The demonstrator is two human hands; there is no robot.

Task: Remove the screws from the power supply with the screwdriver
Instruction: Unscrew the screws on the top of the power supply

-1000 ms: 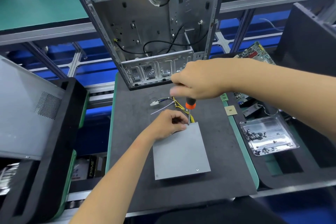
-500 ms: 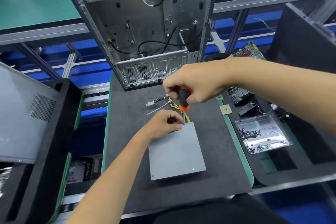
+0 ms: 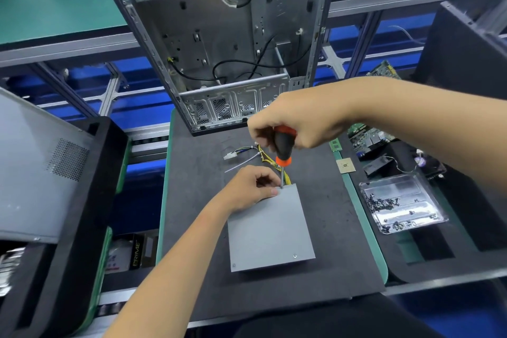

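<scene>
A: Where's the power supply (image 3: 270, 230)?
B: Flat on the dark mat (image 3: 197, 200). The left hand (image 3: 251, 189) pinches its far corner.
A: And the screwdriver (image 3: 282, 156)?
B: The right hand (image 3: 297, 121) grips its handle upright, tip at that corner.

Free room and obstacles. The dark mat (image 3: 197, 228) lies bare left of the power supply (image 3: 270, 230) and along its near edge, open to approach. Its far left corner is taken up by the left hand (image 3: 251, 189) and the upright screwdriver (image 3: 282, 156), gripped from above by the right hand (image 3: 296, 121). Loose wires (image 3: 247, 152) clutter the mat just beyond; the open computer case (image 3: 227, 44) closes off the far side. The screw tray (image 3: 402, 203) sits well to the right, with bare mat between it and the power supply.
</scene>
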